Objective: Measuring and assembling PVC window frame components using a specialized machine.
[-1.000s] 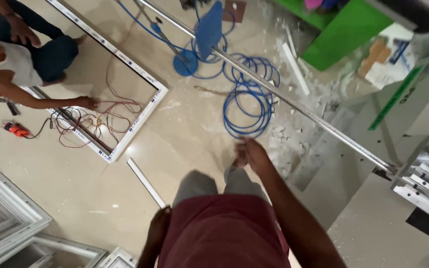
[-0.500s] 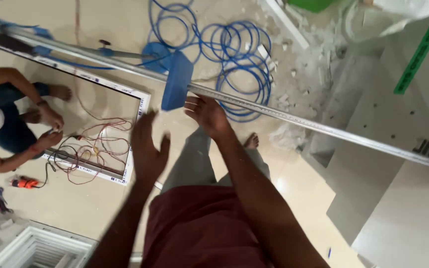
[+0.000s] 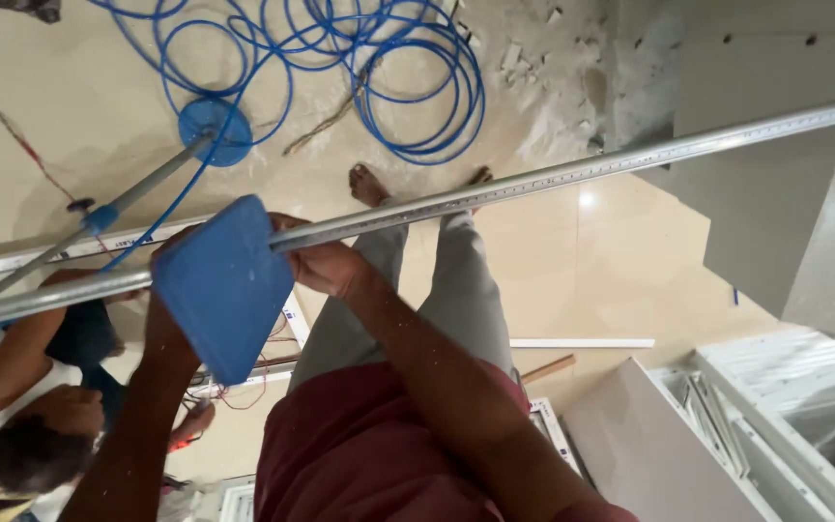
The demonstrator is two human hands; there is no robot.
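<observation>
A long silver metal rail [image 3: 572, 172] runs across the view from the left edge to the upper right. My right hand [image 3: 326, 263] is closed around it near its middle. My left hand [image 3: 168, 311] reaches up to the same rail. It is mostly hidden behind a blue square plate [image 3: 224, 288], with its fingers showing over the plate's top edge. That plate looks like the top of a stand with a grey pole [image 3: 137, 198] and a round blue base [image 3: 215, 130] on the floor.
Coils of blue cable [image 3: 398, 87] lie on the beige floor, with rubble [image 3: 553, 92] by the wall. Another person [image 3: 12, 387] crouches at the lower left beside a white frame [image 3: 294, 319] with wires. White panels and frame parts [image 3: 756, 416] fill the lower right.
My view has swung down and closer to the rail. My left hand, open and reaching before, has gone up behind the blue plate to the rail. My right hand has closed around the rail.
</observation>
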